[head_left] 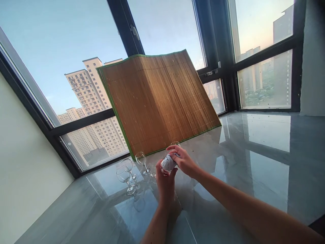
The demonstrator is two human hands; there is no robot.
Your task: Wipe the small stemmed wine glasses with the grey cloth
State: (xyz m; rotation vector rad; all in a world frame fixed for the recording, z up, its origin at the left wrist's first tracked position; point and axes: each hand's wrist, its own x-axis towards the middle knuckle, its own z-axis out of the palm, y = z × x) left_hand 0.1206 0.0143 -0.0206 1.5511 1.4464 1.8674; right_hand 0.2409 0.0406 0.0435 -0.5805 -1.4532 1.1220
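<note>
While my left hand (165, 184) curls around a glass (163, 170), fingers on one side and thumb on the other, my right hand (184, 160) pinches a pale cloth (168, 163) bunched against the bowl; whether the cloth sits fully inside, I cannot tell. To wipe well, I judge, I should hold the glass lightly but steadily, turn it against the cloth, and put no hard twist on the thin rim. The glass lies between my two hands, above the tiled floor (220, 203), with the cloth under my right fingers. Three stemmed glasses (123, 175) stand left of my left hand, and a further glass (175, 143) shows partly behind my right hand, so small wrist movements seem safest.
</note>
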